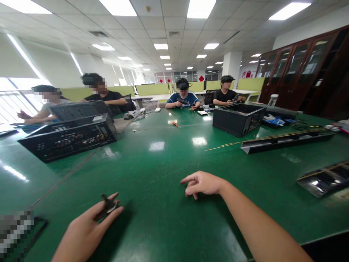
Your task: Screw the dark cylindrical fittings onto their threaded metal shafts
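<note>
Left hand holds dark part, stub pointing forward.

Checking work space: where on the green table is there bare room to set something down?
Bare tabletop lies between the left hand, holding a small dark part, and the right hand, and ahead of both to the orange screwdriver. The right side is crowded: black case, long dark rail.

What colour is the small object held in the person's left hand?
The small object in the left hand looks mostly blackish, in the head view.
</note>
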{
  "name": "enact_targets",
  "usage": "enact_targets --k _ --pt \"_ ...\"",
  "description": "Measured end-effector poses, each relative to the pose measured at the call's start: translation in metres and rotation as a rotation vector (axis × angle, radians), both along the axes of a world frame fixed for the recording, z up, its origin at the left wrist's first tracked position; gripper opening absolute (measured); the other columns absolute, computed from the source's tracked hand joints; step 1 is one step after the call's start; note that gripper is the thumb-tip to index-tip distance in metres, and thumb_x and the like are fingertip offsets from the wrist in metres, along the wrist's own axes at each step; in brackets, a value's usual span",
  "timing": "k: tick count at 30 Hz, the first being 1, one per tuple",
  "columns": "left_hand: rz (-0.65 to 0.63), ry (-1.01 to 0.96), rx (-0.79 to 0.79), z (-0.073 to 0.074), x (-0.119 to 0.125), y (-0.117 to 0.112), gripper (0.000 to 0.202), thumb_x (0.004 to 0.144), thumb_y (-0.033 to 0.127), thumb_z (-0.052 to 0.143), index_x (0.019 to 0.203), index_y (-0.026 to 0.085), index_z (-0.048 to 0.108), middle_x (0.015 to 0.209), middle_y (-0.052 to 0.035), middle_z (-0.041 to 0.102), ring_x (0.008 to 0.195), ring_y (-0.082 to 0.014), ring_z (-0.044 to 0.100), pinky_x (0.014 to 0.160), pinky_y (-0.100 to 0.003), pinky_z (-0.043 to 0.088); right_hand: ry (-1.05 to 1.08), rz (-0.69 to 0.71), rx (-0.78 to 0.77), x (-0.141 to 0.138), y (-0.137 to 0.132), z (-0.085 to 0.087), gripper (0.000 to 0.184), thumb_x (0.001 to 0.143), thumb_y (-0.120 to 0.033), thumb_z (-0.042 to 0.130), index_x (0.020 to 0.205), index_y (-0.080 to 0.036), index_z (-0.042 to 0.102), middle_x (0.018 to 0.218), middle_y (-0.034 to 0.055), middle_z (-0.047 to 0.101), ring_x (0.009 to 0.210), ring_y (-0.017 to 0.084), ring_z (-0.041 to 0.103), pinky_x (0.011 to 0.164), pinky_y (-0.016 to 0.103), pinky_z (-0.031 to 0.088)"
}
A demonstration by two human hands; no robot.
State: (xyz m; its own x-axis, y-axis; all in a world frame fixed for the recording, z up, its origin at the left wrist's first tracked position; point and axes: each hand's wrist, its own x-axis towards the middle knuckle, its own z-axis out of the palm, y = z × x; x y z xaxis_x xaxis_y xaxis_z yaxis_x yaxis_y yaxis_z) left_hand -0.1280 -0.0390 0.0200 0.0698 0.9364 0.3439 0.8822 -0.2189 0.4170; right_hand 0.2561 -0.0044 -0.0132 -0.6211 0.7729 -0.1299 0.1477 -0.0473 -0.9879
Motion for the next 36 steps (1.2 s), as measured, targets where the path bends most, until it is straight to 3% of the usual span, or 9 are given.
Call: enact_targets --k 5,7,10,15,18,21,23,36 --pt "-0.449 0.066 -0.123 0.016 0.104 0.023 0.034 0.083 0.040 0.062 0.113 0.024 0.068 0.102 -0.0039 0.073 0.092 -0.0231 0.067 0.084 -0.032 0.052 0.024 -0.135 0.057 -0.003 0.001 -0.005 0.085 0.071 -0.032 0.080 0.144 -0.016 0.040 0.097 0.0070 0.069 0.061 0.011 0.062 0.059 0.024 0.046" --pt "-0.554 0.095 -0.138 0.015 0.136 0.032 0.032 0.083 0.032 0.063 0.114 0.024 0.068 0.098 -0.0044 0.072 0.091 -0.0222 0.066 0.084 -0.031 0.050 0.009 -0.179 0.123 -0.005 0.000 -0.006 0.086 0.065 -0.033 0.084 0.140 -0.017 0.044 0.102 0.0079 0.067 0.064 0.011 0.061 0.057 0.022 0.045" --pt "-0.638 0.125 -0.156 0.004 0.160 0.045 0.028 0.083 0.023 0.062 0.110 0.024 0.069 0.095 -0.0045 0.072 0.090 -0.0219 0.066 0.082 -0.030 0.049 -0.033 -0.222 0.223 -0.009 0.000 -0.007 0.074 0.061 -0.034 0.087 0.126 -0.017 0.055 0.098 0.0059 0.066 0.066 0.011 0.060 0.057 0.022 0.045" --pt "-0.600 0.044 -0.111 -0.019 0.159 0.052 0.052 0.079 0.019 0.064 0.130 0.023 0.055 0.105 -0.0067 0.071 0.098 -0.0243 0.066 0.087 -0.035 0.049 -0.200 -0.294 0.361 -0.014 -0.002 -0.007 0.036 0.072 -0.031 0.078 0.101 -0.017 0.065 0.073 -0.0012 0.062 0.061 0.011 0.055 0.054 0.021 0.040" --pt "-0.587 -0.036 -0.127 -0.023 0.153 0.050 0.050 0.076 0.019 0.067 0.124 0.023 0.056 0.101 -0.0036 0.072 0.095 -0.0230 0.067 0.084 -0.034 0.050 -0.324 -0.287 0.517 -0.018 -0.006 -0.003 0.013 0.079 -0.029 0.071 0.081 -0.016 0.068 0.066 -0.0019 0.060 0.060 0.011 0.052 0.056 0.022 0.036" --pt "-0.563 -0.061 -0.121 -0.021 0.151 0.047 0.029 0.073 0.020 0.071 0.101 0.022 0.064 0.093 -0.0024 0.071 0.088 -0.0217 0.067 0.079 -0.032 0.051 -0.358 -0.270 0.548 -0.021 -0.010 0.000 0.018 0.078 -0.034 0.072 0.083 -0.017 0.069 0.067 -0.0015 0.060 0.061 0.012 0.052 0.056 0.022 0.035" --pt "-0.566 -0.064 -0.089 -0.021 0.150 0.047 0.023 0.073 0.021 0.072 0.094 0.021 0.066 0.090 -0.0026 0.070 0.085 -0.0209 0.066 0.077 -0.031 0.050 -0.383 -0.275 0.547 -0.022 -0.011 0.002 0.020 0.079 -0.036 0.071 0.088 -0.017 0.070 0.069 -0.0010 0.061 0.062 0.012 0.052 0.056 0.022 0.035" --pt "-0.677 -0.177 -0.033 -0.024 0.148 0.050 0.026 0.073 0.017 0.074 0.099 0.021 0.068 0.094 -0.0029 0.070 0.090 -0.0197 0.065 0.083 -0.033 0.051 -0.465 -0.247 0.627 -0.023 -0.013 0.006 0.016 0.087 -0.031 0.062 0.087 -0.018 0.072 0.075 0.0013 0.066 0.069 0.014 0.056 0.063 0.024 0.036"
